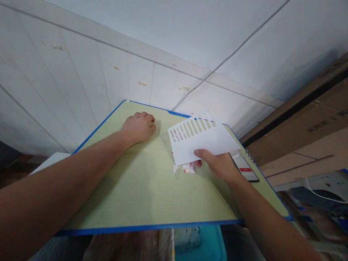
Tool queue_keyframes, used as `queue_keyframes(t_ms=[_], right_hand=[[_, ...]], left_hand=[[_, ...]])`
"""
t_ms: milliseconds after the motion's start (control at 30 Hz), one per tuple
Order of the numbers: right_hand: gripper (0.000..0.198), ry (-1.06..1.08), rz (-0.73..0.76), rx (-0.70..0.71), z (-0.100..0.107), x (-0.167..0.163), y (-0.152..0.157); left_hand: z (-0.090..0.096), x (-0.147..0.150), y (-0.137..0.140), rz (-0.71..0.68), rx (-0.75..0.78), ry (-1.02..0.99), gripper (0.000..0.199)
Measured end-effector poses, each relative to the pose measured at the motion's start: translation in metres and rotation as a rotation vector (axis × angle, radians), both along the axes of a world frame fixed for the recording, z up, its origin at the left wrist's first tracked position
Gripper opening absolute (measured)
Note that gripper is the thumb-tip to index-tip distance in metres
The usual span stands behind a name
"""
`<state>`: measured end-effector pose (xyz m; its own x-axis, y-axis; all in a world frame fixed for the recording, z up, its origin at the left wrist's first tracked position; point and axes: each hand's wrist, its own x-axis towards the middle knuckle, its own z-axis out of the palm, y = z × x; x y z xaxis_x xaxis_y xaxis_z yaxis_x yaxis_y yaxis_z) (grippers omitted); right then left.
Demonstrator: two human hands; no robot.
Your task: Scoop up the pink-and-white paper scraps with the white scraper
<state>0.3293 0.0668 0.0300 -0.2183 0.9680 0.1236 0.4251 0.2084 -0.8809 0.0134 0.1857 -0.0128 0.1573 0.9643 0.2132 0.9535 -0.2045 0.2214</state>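
My right hand (214, 163) holds a white flat card (201, 143) by its near edge, thumb on top and fingers underneath. A row of long slots runs along the card's far side, and it is tilted above the table. Below the card lie crumpled clear wrappers (189, 168) with red and white marks, close to my right fingertips. My left hand (138, 127) rests palm down on the table, fingers loosely bent and thumb a little apart. I see nothing in it, though its palm is hidden. A greyish translucent patch lies between this hand and the card.
The pale green table (130, 195) has a blue rim. A phone (246, 168) lies on the right, partly behind my right hand. Beneath the front edge is a turquoise container (212, 246). Cardboard boxes (307, 123) stand right; a white wall (136, 79) with a cable is behind.
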Motion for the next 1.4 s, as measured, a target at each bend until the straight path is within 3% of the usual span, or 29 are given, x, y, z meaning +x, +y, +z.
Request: queue_keyframes(t_ms=[333, 600, 967, 1233, 1400], right_hand=[[0.045, -0.056, -0.019, 0.043, -0.003, -0.004, 0.001], [0.028, 0.053, 0.064, -0.010, -0.002, 0.000, -0.001], [0.035, 0.014, 0.203, -0.051, 0.003, -0.005, -0.008], [0.035, 0.051, 0.298, -0.165, 0.002, -0.010, -0.013], [0.031, 0.134, 0.262, -0.170, 0.005, -0.008, -0.011]], left_hand=[[0.000, -0.001, 0.000, 0.001, 0.002, 0.023, 0.057], [-0.001, -0.002, 0.001, 0.004, 0.002, 0.028, 0.056], [-0.001, 0.000, 0.001, 0.009, 0.006, 0.014, 0.057], [0.000, 0.000, 0.000, 0.025, -0.012, 0.030, 0.056], [-0.001, -0.001, 0.001, 0.011, -0.001, 0.044, 0.055]])
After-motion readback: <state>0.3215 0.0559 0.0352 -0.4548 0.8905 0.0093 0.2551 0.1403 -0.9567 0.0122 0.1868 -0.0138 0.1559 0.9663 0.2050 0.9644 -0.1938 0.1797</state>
